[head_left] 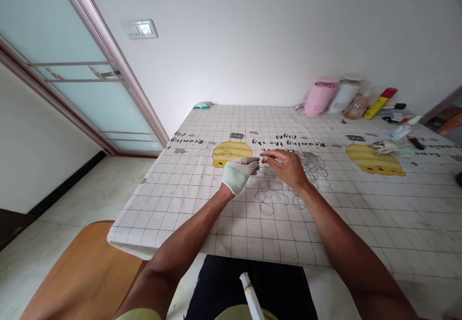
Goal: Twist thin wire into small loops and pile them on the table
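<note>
My left hand (pixel 240 172) wears a pale glove and is closed in a pinch above the table. Almost touching its fingertips, my bare right hand (pixel 285 166) also pinches with thumb and forefinger. Whatever lies between the fingers is too small to make out. Under and around my right hand spreads a loose pile of thin grey rings (pixel 267 208), like wire or elastic loops. A few more rings (pixel 226 153) lie apart from it, on the printed yellow bear left of my hands.
A checked cloth (pixel 173 204) covers the table. At the back right stand a pink cylinder (pixel 320 98), a white cylinder (pixel 345 94), a bottle (pixel 356 107) and a yellow-red box (pixel 380 102). A crumpled glove (pixel 393 147) lies right. A cigarette (pixel 251 297) juts in below; a wooden seat (pixel 86 272) is lower left.
</note>
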Tool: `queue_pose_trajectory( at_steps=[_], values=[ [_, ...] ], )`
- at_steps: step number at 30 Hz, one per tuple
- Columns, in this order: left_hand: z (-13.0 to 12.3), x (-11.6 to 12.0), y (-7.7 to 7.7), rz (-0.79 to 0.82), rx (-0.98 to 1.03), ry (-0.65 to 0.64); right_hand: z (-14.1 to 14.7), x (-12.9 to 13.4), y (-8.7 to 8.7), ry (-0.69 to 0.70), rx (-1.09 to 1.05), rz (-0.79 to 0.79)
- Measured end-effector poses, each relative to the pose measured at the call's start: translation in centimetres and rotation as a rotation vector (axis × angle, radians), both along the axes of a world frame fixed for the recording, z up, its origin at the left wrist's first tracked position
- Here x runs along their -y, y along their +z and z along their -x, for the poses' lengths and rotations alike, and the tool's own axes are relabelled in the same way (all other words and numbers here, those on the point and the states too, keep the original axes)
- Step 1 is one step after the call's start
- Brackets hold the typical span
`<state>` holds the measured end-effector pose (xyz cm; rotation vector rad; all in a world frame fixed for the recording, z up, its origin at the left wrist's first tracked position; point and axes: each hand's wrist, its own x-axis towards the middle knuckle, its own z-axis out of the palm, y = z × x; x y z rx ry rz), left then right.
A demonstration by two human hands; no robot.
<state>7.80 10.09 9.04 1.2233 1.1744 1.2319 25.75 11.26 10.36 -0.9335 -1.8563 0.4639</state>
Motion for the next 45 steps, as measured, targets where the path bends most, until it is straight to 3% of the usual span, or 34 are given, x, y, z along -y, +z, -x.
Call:
queue_pose_trajectory(
  at_steps=[7, 14, 19, 24, 32, 37, 45],
  values=[
    [-0.4, 0.0, -0.3, 0.049, 0.033, 0.053, 0.7, 0.0, -0.7, -0.216, 0.046, -0.257],
    [-1.5, 0.0, -0.8, 0.090, 0.143, 0.034, 1.4, -0.1, -1.5, -0.345, 0.005, -0.255],
    [-1.9, 0.4, -0.6, 0.070, 0.195, 0.066, 1.6, 0.1, -1.6, -0.302, 0.018, -0.218],
    [-1.6, 0.1, -0.7, 0.074, 0.161, 0.035, 1.3, 0.6, -0.4, -0.263, -0.044, -0.052],
    [-2.7, 1.1, -1.4, 0.124, 0.044, -0.264, 1.2, 0.8, -0.2, -0.257, -0.188, -0.008],
    [-3.4, 1.5, -1.5, 0.145, 0.147, -0.291, 1.5, 1.0, -0.4, -0.219, -0.264, 0.082],
    [-3.1, 0.9, -1.6, 0.204, 0.179, -0.237, -1.2, 0.0, -0.3, 0.146, -0.371, 0.458]
  ],
)
